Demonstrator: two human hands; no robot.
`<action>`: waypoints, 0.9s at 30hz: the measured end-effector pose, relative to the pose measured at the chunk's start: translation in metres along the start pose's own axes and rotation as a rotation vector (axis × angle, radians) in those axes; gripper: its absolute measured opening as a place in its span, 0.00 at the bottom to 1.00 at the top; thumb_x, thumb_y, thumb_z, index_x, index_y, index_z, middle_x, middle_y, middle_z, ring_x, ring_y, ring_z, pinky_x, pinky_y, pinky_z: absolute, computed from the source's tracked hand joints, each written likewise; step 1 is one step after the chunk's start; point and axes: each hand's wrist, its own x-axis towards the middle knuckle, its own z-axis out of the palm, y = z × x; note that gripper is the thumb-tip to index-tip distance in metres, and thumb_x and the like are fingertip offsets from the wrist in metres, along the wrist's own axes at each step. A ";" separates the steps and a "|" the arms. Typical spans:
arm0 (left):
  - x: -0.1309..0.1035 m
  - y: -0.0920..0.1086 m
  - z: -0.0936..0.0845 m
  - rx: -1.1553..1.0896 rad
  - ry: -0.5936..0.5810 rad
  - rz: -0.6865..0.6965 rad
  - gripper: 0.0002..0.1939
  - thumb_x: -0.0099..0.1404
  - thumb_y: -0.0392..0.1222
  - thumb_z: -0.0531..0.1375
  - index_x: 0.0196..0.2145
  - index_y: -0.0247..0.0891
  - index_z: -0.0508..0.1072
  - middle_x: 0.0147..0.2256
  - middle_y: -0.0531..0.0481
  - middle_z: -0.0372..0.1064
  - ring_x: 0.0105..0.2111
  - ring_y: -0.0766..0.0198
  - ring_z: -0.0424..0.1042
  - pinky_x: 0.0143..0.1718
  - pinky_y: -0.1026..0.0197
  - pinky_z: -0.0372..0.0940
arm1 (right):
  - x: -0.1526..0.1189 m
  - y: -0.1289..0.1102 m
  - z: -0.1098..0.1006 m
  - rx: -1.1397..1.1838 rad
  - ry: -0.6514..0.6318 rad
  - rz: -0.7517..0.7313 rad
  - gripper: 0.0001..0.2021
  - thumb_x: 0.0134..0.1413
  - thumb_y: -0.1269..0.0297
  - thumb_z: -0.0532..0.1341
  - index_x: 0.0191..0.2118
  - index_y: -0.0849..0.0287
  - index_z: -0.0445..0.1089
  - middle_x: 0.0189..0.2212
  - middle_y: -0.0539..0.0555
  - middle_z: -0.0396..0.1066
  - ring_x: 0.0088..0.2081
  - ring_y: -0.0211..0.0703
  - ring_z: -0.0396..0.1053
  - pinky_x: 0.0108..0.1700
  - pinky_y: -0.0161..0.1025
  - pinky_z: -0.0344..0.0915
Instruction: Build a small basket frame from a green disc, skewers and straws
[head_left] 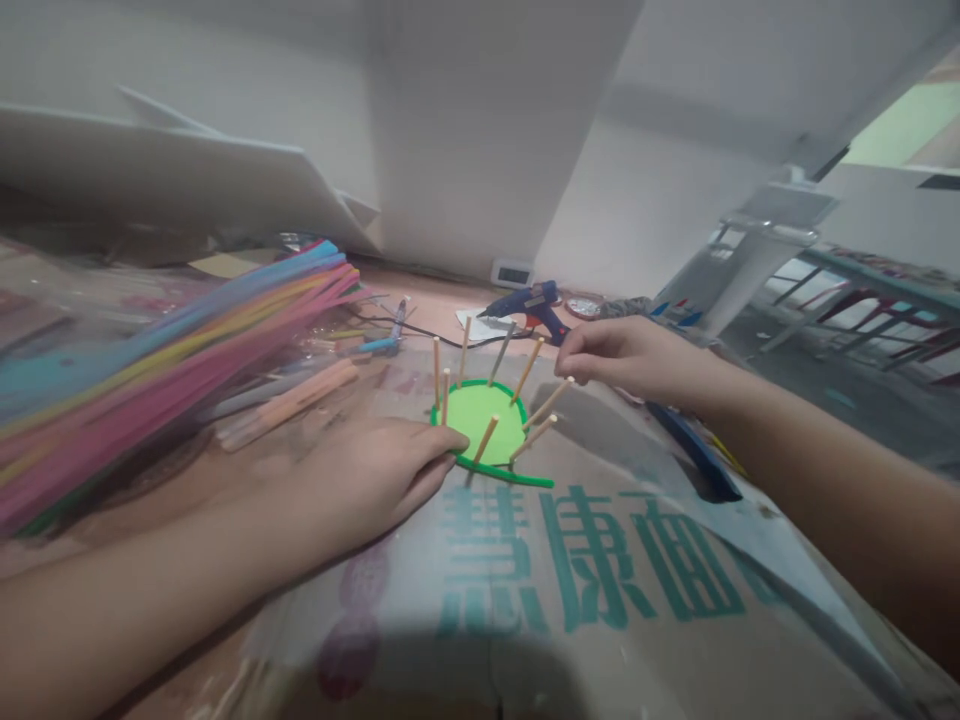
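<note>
A light green disc (487,418) rests on the sheet, with several thin wooden sticks (487,438) standing and leaning outward round its rim. Along the disc's edge runs a darker green pipe cleaner (517,477), its loose end sticking out toward the front right. My left hand (397,465) pinches the disc's left front edge, where the pipe cleaner passes; part of the grip is hidden. Fingers drawn together, my right hand (619,358) hovers just beyond the tips of the right-hand sticks. Whether anything is between those fingers cannot be made out.
Bundled coloured pipe cleaners (202,350) lie at left, beside orange sticks (296,400). A blue glue gun (529,300) sits at the back near a small digital display (512,273). A dark blue tool (694,455) lies right. Printed sheeting (540,640) covers the worktop.
</note>
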 end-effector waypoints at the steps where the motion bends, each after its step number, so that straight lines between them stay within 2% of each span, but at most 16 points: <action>1: 0.000 0.000 0.000 -0.004 0.001 0.001 0.18 0.72 0.45 0.48 0.51 0.46 0.75 0.46 0.49 0.79 0.44 0.53 0.79 0.45 0.51 0.70 | 0.000 -0.001 0.000 -0.010 0.020 -0.056 0.09 0.59 0.57 0.64 0.32 0.55 0.76 0.27 0.50 0.73 0.31 0.40 0.70 0.34 0.39 0.68; 4: 0.001 0.001 0.000 -0.001 0.022 0.025 0.17 0.72 0.44 0.50 0.49 0.45 0.76 0.44 0.49 0.80 0.42 0.54 0.79 0.43 0.54 0.70 | -0.002 -0.002 0.001 -0.066 0.097 -0.276 0.06 0.59 0.62 0.64 0.39 0.51 0.80 0.34 0.53 0.73 0.38 0.43 0.70 0.40 0.43 0.70; 6: 0.001 0.001 0.000 -0.006 0.056 0.055 0.16 0.71 0.42 0.51 0.48 0.44 0.77 0.42 0.48 0.80 0.40 0.56 0.79 0.42 0.57 0.69 | -0.002 0.000 0.004 -0.099 0.090 -0.378 0.11 0.60 0.65 0.63 0.45 0.46 0.80 0.36 0.53 0.69 0.40 0.43 0.69 0.41 0.44 0.70; 11: 0.000 0.000 0.000 -0.024 0.086 0.086 0.15 0.71 0.41 0.52 0.48 0.44 0.77 0.40 0.47 0.79 0.39 0.57 0.78 0.42 0.58 0.69 | 0.004 0.009 0.020 -0.140 0.007 -0.435 0.15 0.61 0.68 0.61 0.50 0.44 0.78 0.35 0.52 0.63 0.37 0.41 0.64 0.38 0.41 0.68; 16: 0.000 -0.002 0.002 -0.037 0.101 0.097 0.15 0.72 0.41 0.52 0.49 0.43 0.76 0.40 0.46 0.79 0.38 0.57 0.78 0.43 0.58 0.68 | 0.008 0.018 0.031 -0.178 0.118 -0.395 0.09 0.61 0.65 0.63 0.40 0.49 0.81 0.31 0.51 0.62 0.34 0.40 0.63 0.35 0.39 0.64; 21: 0.000 -0.002 0.002 -0.017 0.086 0.088 0.15 0.71 0.41 0.52 0.49 0.44 0.76 0.39 0.47 0.79 0.39 0.57 0.78 0.42 0.58 0.68 | -0.006 0.009 0.021 -0.142 0.198 -0.353 0.06 0.59 0.62 0.64 0.34 0.53 0.79 0.32 0.53 0.69 0.34 0.42 0.68 0.36 0.41 0.65; 24: 0.000 -0.001 0.001 -0.023 0.088 0.087 0.15 0.71 0.41 0.52 0.48 0.44 0.76 0.39 0.47 0.79 0.39 0.57 0.78 0.42 0.58 0.68 | -0.016 0.003 0.008 -0.053 0.355 -0.177 0.06 0.59 0.61 0.65 0.32 0.53 0.75 0.31 0.52 0.73 0.33 0.43 0.70 0.37 0.43 0.67; 27: 0.001 -0.001 0.001 -0.025 0.091 0.088 0.15 0.71 0.41 0.52 0.48 0.43 0.76 0.39 0.47 0.79 0.38 0.58 0.78 0.42 0.59 0.68 | -0.022 -0.001 -0.008 0.187 0.588 0.007 0.07 0.58 0.58 0.66 0.32 0.53 0.74 0.27 0.49 0.73 0.27 0.39 0.69 0.35 0.42 0.69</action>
